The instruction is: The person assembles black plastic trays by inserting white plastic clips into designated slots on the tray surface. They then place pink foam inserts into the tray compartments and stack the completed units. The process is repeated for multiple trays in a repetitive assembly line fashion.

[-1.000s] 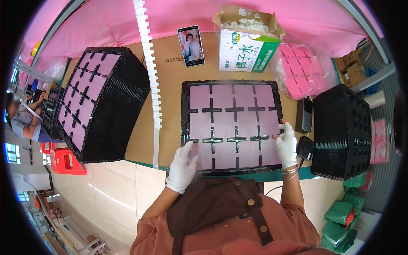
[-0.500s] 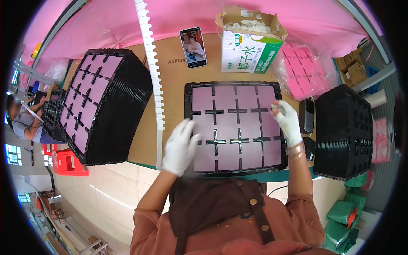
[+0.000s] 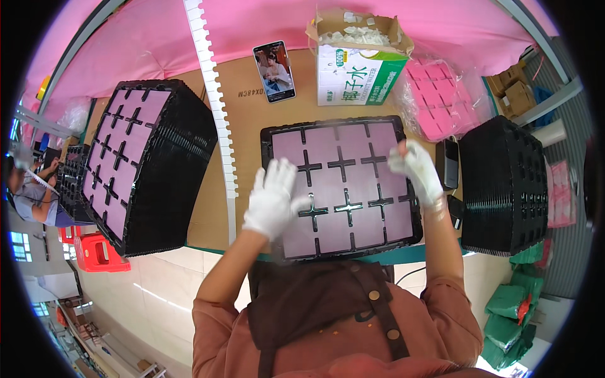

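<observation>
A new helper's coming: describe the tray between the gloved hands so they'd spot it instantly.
Find the brown cardboard-covered table. Near its front edge, between the white-gloved left hand and right hand, lies a rectangular black plastic tray with lilac panels between black crosses. It looks low, unlike the tall black left stack and right stack.

Pink cloth hangs across twelve o'clock behind a brown-topped, green-edged table at the dial's centre, between grey metal frames at ten and two, with a ridged grey wall running down past three. Pale, glossy floor tiles towards seven and eight carry a bright streak of light; between eight and nine stands a red stool, a bright window farther out.
</observation>
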Action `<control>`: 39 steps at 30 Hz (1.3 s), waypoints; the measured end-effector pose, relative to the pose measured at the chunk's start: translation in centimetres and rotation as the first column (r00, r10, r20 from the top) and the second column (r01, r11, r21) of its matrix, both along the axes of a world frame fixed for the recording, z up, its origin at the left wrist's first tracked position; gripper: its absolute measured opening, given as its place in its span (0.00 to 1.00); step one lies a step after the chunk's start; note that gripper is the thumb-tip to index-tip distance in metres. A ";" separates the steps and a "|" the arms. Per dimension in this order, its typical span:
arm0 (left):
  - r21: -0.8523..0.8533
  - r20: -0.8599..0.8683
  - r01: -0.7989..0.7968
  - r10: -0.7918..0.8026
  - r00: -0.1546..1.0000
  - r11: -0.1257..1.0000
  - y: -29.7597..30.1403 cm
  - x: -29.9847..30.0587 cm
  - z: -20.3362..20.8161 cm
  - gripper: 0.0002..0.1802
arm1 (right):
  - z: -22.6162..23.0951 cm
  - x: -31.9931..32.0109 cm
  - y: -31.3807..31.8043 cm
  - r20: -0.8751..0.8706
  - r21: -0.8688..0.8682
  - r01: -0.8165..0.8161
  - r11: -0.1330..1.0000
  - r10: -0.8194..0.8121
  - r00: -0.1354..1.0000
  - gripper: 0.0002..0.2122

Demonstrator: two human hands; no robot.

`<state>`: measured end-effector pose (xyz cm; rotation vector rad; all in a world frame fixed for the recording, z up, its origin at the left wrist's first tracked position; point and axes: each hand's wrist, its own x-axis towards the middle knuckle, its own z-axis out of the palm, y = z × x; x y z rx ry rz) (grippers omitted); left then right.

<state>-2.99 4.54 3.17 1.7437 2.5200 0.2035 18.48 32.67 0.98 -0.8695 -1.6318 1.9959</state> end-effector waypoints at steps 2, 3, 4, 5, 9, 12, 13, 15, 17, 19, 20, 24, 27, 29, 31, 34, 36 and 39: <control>0.022 0.106 0.186 -0.187 0.977 0.982 -2.4 2.9 0.9 0.43 | 1.4 3.2 -3.7 0.073 -0.128 -0.102 0.987 0.112 0.991 0.15; 0.027 0.177 0.269 -0.269 0.947 0.963 -3.7 4.2 1.1 0.42 | 1.8 4.4 -5.2 0.136 -0.208 -0.143 0.968 0.173 0.975 0.14; -0.035 0.296 0.268 -0.246 0.923 0.963 -4.7 4.9 1.1 0.41 | 0.6 5.8 -5.9 0.245 -0.184 -0.153 0.971 0.197 0.949 0.14; -0.096 0.410 0.273 -0.212 0.887 0.957 -5.9 5.4 1.1 0.40 | -1.0 7.3 -6.3 0.351 -0.162 -0.167 0.973 0.215 0.911 0.14; -0.098 0.460 0.317 -0.239 0.855 0.943 -11.4 4.8 1.0 0.30 | 1.0 9.6 -7.5 0.647 0.254 -0.106 0.961 -0.087 0.758 0.13; 0.148 0.634 -0.293 0.137 0.761 0.945 -12.7 6.1 -0.9 0.25 | -0.6 8.8 -7.4 0.379 0.770 0.042 0.636 -0.511 0.772 0.14; 0.183 0.671 -0.519 0.280 0.687 0.835 -12.0 6.7 -0.8 0.25 | -1.6 8.3 -6.9 0.262 0.848 0.086 0.522 -0.556 0.789 0.15; 0.008 0.556 -0.514 0.423 0.715 0.858 -12.1 7.6 -1.2 0.31 | -1.4 8.0 -6.9 0.384 0.766 0.061 0.640 -0.532 0.754 0.17; 0.124 0.496 -0.538 0.418 0.761 0.834 -11.7 9.3 -2.7 0.35 | -1.1 7.7 -7.0 0.403 0.735 0.071 0.675 -0.518 0.754 0.18; 0.117 0.563 -0.623 0.465 0.683 0.774 -11.3 9.4 -2.6 0.37 | -2.8 8.4 -6.8 0.325 0.754 0.122 0.646 -0.527 0.786 0.20; 0.080 0.629 -0.679 0.492 0.602 0.729 -11.2 8.9 -2.6 0.37 | -4.0 8.9 -6.7 0.279 0.793 0.117 0.597 -0.528 0.802 0.21; 0.032 0.927 -0.773 0.269 0.259 0.634 -11.8 7.5 -3.8 0.27 | -4.1 9.3 -7.5 0.328 0.742 0.115 0.660 -0.508 0.797 0.20; 0.079 0.971 -0.801 0.137 0.197 0.594 -11.5 8.6 -1.9 0.17 | -4.4 9.6 -7.5 0.247 0.744 0.209 0.635 -0.552 0.797 0.17; 0.167 0.975 -0.813 0.030 0.220 0.558 -12.0 9.9 -0.6 0.15 | -5.5 10.2 -6.8 0.214 0.681 0.271 0.681 -0.539 0.815 0.15; 0.190 0.974 -0.803 -0.002 0.228 0.565 -12.9 10.4 1.7 0.14 | -6.7 11.2 -5.6 0.255 0.500 0.327 0.802 -0.498 0.829 0.15; 0.249 0.962 -0.837 -0.021 0.274 0.487 -15.0 11.0 6.5 0.15 | -3.9 12.0 -7.5 -0.064 0.502 0.414 0.759 -0.445 0.893 0.19; 0.304 0.952 -0.898 -0.063 0.300 0.320 -16.9 10.7 9.5 0.18 | 2.7 12.8 -10.4 -0.144 0.683 0.417 0.599 -0.450 0.881 0.19; 0.540 0.841 -0.837 -0.003 0.542 0.086 -20.7 7.0 12.2 0.20 | 10.4 16.7 -11.3 -0.413 0.763 0.593 0.258 -0.510 0.755 0.18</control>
